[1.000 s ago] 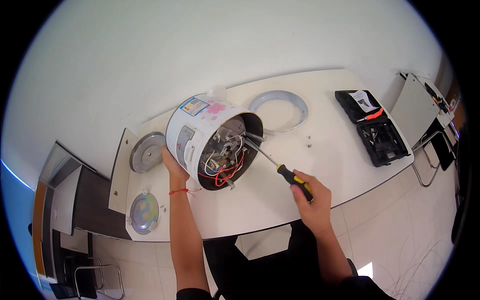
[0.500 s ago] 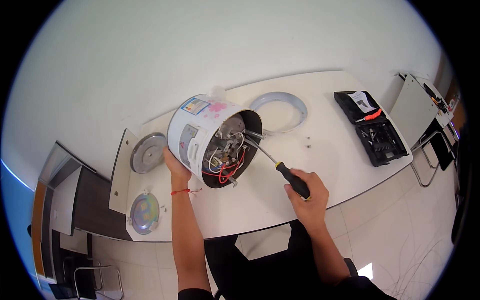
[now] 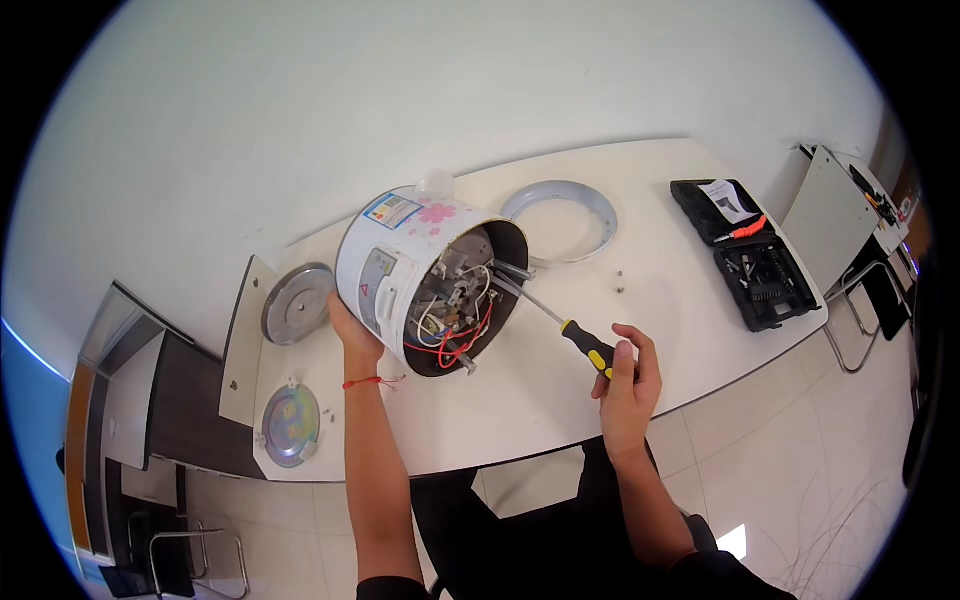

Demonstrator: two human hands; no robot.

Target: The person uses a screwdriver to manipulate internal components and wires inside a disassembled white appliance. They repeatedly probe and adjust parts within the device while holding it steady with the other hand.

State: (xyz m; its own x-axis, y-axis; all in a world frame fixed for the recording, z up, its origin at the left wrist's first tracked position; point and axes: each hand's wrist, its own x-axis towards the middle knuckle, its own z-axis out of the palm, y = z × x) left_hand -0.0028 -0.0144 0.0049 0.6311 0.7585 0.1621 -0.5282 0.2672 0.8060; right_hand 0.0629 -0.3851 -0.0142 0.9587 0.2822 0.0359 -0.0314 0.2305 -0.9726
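Note:
A white rice cooker body (image 3: 405, 250) with pink flowers lies tipped on its side, its open underside facing me and to the right. Inside it show red and white wires (image 3: 458, 345) and metal parts. My left hand (image 3: 355, 328) supports the cooker at its lower left side; its fingers are mostly hidden behind the shell. In my right hand (image 3: 630, 388) is a screwdriver (image 3: 588, 345) with a black and yellow handle, held near the handle's end between thumb and fingers. Its shaft reaches into the cooker's opening, and the tip is hard to make out among the parts.
On the white table (image 3: 540, 400) a grey ring (image 3: 612, 215) lies behind the cooker. A round metal plate (image 3: 298, 305) and a shiny disc (image 3: 291, 425) lie at left. Small screws (image 3: 620, 290) are scattered to the right, before an open black tool case (image 3: 765, 285).
My right hand has shifted its grip back along the screwdriver handle, with the fingers more raised. The handle has turned, showing its yellow patches. The cooker stays nearly where it was.

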